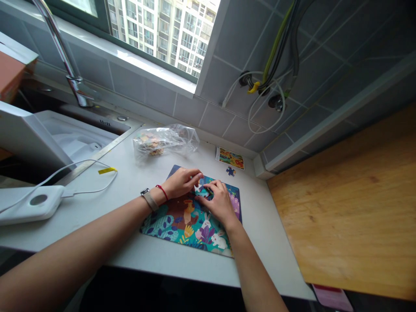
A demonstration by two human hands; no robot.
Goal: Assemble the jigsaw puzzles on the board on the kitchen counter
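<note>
A colourful jigsaw puzzle [186, 219] with rabbits, flowers and leaves lies on the white countertop in front of me. Over its upper middle, my left hand [183, 180] is bent at the wrist, its fingers curled down and closed; what they hold, if anything, is hidden. Beside it, my right hand [219, 201] pinches a small puzzle piece [208, 193] between thumb and fingers, close to the puzzle surface. One loose blue puzzle piece [230, 171] rests beyond the top right corner, below a small picture card [230, 157].
A clear plastic bag [165, 141] with puzzle pieces lies behind the puzzle. On the left are a white power strip [35, 203] with a cable, a sink and a faucet [69, 65]. A wooden panel [351, 208] borders the right; cables [276, 47] hang from the wall.
</note>
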